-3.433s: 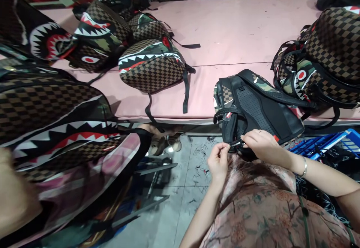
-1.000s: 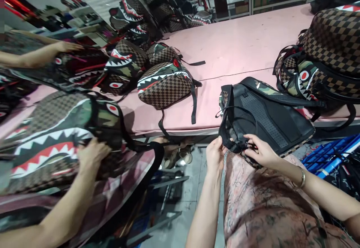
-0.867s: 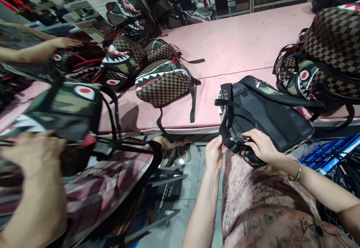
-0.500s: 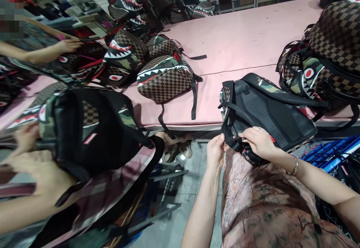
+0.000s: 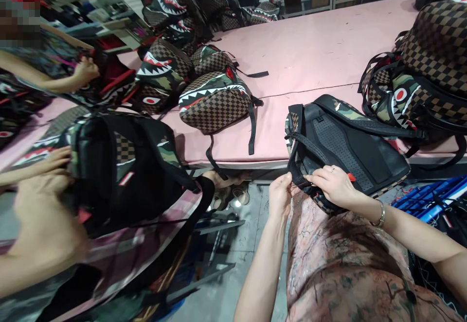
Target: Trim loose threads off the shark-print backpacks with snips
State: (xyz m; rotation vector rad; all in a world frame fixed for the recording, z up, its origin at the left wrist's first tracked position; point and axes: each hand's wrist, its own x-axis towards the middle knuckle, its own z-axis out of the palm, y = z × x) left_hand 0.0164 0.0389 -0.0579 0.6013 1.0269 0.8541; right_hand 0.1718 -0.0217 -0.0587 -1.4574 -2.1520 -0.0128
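Note:
A black backpack [image 5: 350, 142] with a padded, perforated back panel and camouflage on one shoulder strap lies back side up, partly on the table edge and partly over my lap. My left hand [image 5: 280, 193] pinches the black strap [image 5: 299, 178] at the bag's near left corner. Close beside it, my right hand [image 5: 333, 185] has its fingers closed on the same strap; the exact spot under the fingertips is hidden. A small red tag [image 5: 351, 177] shows just past my right hand.
The pink table [image 5: 310, 49] carries a checkered shark-mouth backpack [image 5: 219, 100] and a pile of backpacks [image 5: 438, 59] at right. At left, a co-worker's hands [image 5: 47, 215] handle another black backpack [image 5: 127, 171]. A second person's hand [image 5: 85, 70] works farther back. Blue bars [image 5: 426, 198] stand at lower right.
My right hand has shifted slightly left along the strap, nearer my left hand. The neighbouring co-worker's hands and backpack have moved a little, and the farther person's hand has moved left and down.

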